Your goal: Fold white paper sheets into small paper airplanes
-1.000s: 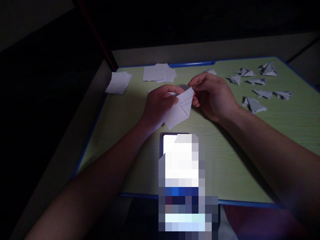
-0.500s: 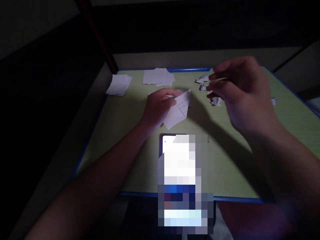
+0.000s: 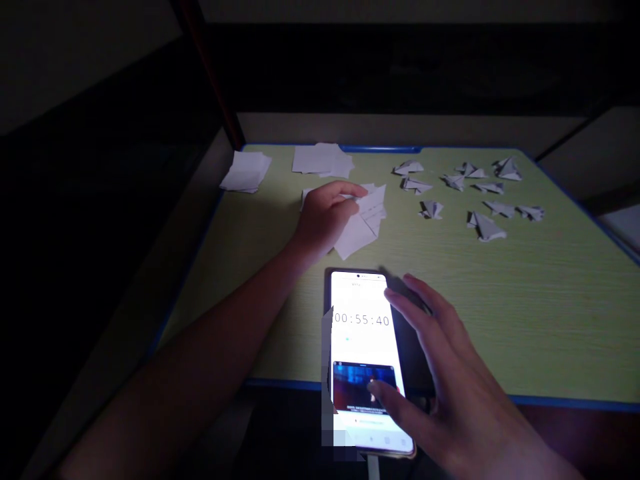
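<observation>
My left hand [image 3: 327, 217] is closed, its thumb and fingers pinching a partly folded sheet of white paper [image 3: 363, 233] with crease lines on it. Part of the sheet is hidden behind that hand. Below it stands a lit phone [image 3: 357, 300], showing a timer at 00:55:40 above a small video picture. My right hand [image 3: 450, 367] is spread over the phone's right side, thumb over the video area and a fingertip by the upper right edge of the screen. Whether they touch the glass I cannot tell.
Several small folded paper figures [image 3: 487, 227] lie scattered over the right part of the table [image 3: 550, 300]. One stack of paper [image 3: 245, 170] sits at the far left corner and another paper stack [image 3: 320, 160] at the back edge. A cable [image 3: 373, 467] runs from the phone's bottom.
My right hand has come down from above the paper figures to the phone, its fingers spreading. The left hand stays on the sheet. More paper figures now show.
</observation>
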Motion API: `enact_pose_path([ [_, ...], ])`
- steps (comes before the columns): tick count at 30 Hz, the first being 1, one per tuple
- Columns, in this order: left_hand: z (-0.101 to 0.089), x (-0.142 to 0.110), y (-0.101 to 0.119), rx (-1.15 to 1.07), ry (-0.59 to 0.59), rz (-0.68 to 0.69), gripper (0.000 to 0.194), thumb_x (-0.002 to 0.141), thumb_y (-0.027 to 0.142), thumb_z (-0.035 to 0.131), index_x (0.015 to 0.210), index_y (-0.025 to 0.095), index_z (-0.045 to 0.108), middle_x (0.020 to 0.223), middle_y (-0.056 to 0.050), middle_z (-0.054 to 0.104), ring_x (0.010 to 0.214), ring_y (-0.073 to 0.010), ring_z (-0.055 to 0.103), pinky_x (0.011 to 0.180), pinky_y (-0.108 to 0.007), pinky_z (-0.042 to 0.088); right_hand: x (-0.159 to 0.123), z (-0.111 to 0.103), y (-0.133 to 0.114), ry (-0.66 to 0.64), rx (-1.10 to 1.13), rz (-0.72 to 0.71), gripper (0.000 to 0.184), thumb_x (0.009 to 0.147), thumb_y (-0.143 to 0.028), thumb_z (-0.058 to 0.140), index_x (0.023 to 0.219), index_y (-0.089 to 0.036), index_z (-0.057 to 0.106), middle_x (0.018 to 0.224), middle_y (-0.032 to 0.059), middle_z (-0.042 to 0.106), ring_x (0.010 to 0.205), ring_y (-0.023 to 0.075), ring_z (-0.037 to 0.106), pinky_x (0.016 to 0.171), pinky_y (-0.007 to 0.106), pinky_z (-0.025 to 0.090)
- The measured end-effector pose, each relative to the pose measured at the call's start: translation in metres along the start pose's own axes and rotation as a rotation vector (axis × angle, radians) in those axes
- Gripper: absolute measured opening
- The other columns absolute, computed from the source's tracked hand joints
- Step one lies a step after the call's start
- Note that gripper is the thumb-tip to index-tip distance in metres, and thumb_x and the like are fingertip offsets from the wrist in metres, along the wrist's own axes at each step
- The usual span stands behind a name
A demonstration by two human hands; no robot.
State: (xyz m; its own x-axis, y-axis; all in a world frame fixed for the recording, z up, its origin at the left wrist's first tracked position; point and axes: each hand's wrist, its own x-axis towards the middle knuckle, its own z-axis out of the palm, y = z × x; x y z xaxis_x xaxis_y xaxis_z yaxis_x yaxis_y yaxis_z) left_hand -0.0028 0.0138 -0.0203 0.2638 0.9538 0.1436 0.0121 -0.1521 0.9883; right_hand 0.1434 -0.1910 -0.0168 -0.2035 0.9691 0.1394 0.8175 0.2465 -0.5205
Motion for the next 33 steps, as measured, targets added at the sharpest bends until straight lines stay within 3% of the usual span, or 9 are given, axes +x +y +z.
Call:
enact_pose_path([
  [15, 0.0013, -0.0027, 0.0047, 0.036, 0.017, -0.027, 0.025, 0.070, 0.016, 0.050, 0.090, 0.014, 0.066, 0.071, -0.001, 0.067, 0.057, -0.0131, 0.056, 0.051, -0.024, 0.037, -0.0025, -0.0037, -0.0003, -0.003, -0.039, -0.026, 0.072, 0.087, -0.045, 0.059, 0.151, -0.030, 0.029, 0.159, 0.0101, 0.027, 0.140, 0.0378, 0.039, 0.099, 0.062, 0.052],
  [33, 0.0016, -0.0035, 0.0085, 0.033, 0.050, -0.020, 0.022, 0.068, 0.012, 0.052, 0.083, 0.014, 0.068, 0.063, 0.000, 0.064, 0.054, -0.0129, 0.056, 0.049, -0.023, 0.036, -0.0009, -0.0018, -0.0009, 0.047, -0.017, -0.049, 0.066, 0.087, -0.044, 0.060, 0.146, -0.027, 0.037, 0.155, 0.0107, 0.035, 0.138, 0.0359, 0.041, 0.100, 0.061, 0.051],
])
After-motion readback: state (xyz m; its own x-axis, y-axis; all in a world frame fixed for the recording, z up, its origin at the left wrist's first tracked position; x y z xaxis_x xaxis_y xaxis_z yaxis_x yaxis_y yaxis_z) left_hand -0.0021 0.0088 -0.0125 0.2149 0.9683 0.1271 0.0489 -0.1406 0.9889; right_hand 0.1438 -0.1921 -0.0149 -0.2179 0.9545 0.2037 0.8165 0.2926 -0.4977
